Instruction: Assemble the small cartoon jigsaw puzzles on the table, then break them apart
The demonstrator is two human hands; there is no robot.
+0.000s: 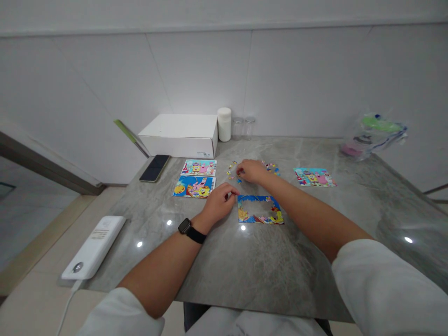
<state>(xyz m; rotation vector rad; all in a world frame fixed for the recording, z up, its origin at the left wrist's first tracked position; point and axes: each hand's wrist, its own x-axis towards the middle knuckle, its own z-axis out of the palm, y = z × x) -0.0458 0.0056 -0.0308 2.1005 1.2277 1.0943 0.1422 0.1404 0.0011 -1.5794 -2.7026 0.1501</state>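
Note:
A partly assembled jigsaw puzzle [245,217] lies on the table in front of me, its border joined around a bare middle that shows the grey tabletop. My left hand [221,201] rests at its upper left corner, fingers loosely bent and the index finger stretched to the edge; a dark watch is on that wrist. Beyond the puzzle, my right hand [251,171] is bent down over scattered loose puzzle pieces [271,167]. Its fingertips are drawn together among them, and whatever they hold is too small to make out. More loose pieces [231,172] lie left of that hand.
Cartoon picture cards [198,167] lie on the left, another picture card [316,177] on the right. Behind stand a white box [182,130], a white bottle [224,125] and two clear jars. A phone [155,168], a power bank [94,247] and a plastic bag [373,135] lie near the edges.

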